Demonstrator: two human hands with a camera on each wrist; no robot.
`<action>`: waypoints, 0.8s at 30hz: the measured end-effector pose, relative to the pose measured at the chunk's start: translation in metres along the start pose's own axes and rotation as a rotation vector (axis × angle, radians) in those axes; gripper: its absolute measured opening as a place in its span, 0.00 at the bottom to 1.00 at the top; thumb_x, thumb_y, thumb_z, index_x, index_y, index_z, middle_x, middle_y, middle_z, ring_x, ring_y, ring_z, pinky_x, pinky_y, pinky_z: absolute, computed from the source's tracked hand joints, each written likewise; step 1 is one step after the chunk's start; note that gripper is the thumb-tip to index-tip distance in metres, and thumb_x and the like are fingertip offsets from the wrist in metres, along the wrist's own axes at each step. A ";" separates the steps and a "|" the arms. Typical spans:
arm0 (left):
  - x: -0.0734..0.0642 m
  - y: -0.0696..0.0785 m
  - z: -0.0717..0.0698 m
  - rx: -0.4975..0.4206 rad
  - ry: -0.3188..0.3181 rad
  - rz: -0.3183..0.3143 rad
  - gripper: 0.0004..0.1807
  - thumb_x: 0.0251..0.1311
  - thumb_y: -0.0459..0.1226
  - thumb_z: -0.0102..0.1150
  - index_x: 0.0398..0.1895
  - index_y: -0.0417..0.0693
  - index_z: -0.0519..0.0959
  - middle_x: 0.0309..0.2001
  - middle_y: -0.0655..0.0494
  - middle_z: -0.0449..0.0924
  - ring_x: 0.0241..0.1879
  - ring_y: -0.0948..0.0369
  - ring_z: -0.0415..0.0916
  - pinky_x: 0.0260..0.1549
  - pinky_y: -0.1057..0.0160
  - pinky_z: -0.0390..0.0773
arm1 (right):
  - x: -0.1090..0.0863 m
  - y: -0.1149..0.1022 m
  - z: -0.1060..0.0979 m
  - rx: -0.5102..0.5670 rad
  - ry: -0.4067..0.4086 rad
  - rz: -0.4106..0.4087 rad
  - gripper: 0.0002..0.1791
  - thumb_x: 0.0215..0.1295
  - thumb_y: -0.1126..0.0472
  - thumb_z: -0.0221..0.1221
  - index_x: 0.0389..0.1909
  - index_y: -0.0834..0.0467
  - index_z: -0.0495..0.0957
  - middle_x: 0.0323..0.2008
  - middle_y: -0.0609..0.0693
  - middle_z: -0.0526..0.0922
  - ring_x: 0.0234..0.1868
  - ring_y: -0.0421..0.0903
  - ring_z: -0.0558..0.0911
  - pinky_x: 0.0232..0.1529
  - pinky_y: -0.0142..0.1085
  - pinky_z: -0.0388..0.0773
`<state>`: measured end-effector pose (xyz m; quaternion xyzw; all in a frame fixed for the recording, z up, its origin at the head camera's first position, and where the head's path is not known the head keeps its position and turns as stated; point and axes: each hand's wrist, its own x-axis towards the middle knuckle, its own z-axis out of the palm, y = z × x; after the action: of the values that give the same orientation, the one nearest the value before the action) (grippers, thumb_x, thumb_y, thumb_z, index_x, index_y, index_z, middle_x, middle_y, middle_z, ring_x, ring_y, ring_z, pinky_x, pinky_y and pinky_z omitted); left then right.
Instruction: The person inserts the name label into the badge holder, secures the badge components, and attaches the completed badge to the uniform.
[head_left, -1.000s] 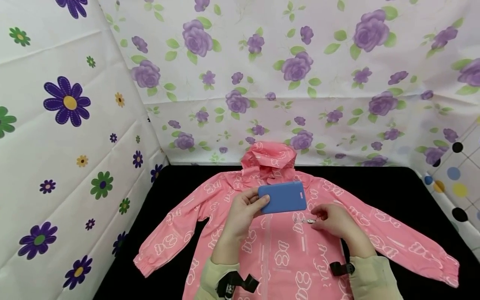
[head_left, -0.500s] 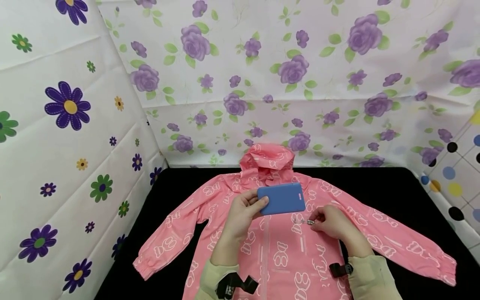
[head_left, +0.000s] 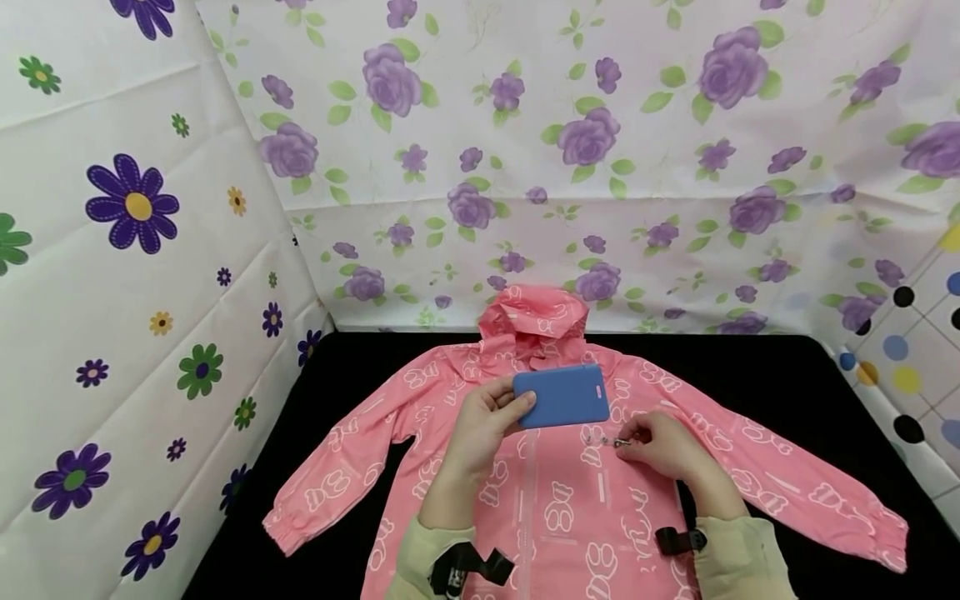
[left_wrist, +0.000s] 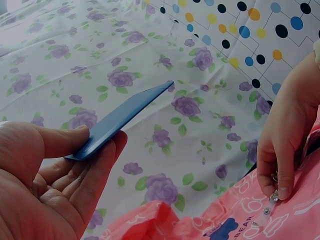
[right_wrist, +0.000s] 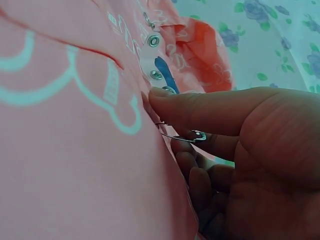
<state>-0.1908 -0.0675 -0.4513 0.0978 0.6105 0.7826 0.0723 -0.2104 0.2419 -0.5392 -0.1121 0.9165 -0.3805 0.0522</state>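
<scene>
My left hand (head_left: pixel 480 425) pinches a flat blue card holder (head_left: pixel 564 397) between thumb and fingers, above the chest of a pink jacket (head_left: pixel 558 550). A small slot shows at the holder's right end. My right hand (head_left: pixel 663 446) is at the jacket's chest and pinches a metal badge clip (left_wrist: pixel 274 196). From this clip runs a clear strap with metal snaps (right_wrist: pixel 151 56). In the right wrist view, an open safety pin (right_wrist: pixel 182 138) on the clip shows below the thumb, by the pink fabric. The fingers partly hide the clip.
The jacket's hood (head_left: pixel 536 312) points to the back, and its sleeves spread to both sides on a black table (head_left: pixel 757 367). Flowered sheets (head_left: pixel 420 158) hang behind and on the left. A dotted sheet (head_left: pixel 918 367) hangs at the right.
The metal clip has turned slightly between my right fingers. My left hand holds the blue card holder nearly still, and the head view has shifted a little.
</scene>
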 end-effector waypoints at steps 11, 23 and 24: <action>0.001 0.000 -0.002 -0.009 0.003 0.019 0.19 0.75 0.30 0.64 0.63 0.25 0.79 0.47 0.41 0.88 0.42 0.60 0.90 0.49 0.59 0.89 | -0.004 0.002 -0.003 0.009 0.028 0.079 0.09 0.65 0.54 0.75 0.37 0.51 0.85 0.33 0.45 0.81 0.34 0.44 0.77 0.38 0.39 0.76; 0.001 0.000 -0.002 -0.002 -0.003 0.014 0.19 0.75 0.29 0.63 0.63 0.25 0.79 0.48 0.39 0.88 0.42 0.58 0.90 0.49 0.58 0.89 | -0.003 0.001 -0.008 0.165 0.036 0.141 0.14 0.69 0.54 0.73 0.47 0.60 0.87 0.39 0.49 0.87 0.34 0.45 0.81 0.34 0.36 0.81; 0.001 0.000 -0.002 -0.005 0.001 0.010 0.19 0.74 0.29 0.64 0.63 0.26 0.79 0.48 0.40 0.88 0.42 0.58 0.90 0.49 0.58 0.89 | -0.003 0.000 -0.009 0.194 0.039 0.160 0.15 0.69 0.54 0.73 0.47 0.61 0.87 0.39 0.50 0.87 0.32 0.45 0.81 0.32 0.36 0.81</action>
<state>-0.1925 -0.0690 -0.4516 0.1005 0.6082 0.7844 0.0682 -0.2093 0.2486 -0.5328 -0.0256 0.8822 -0.4642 0.0751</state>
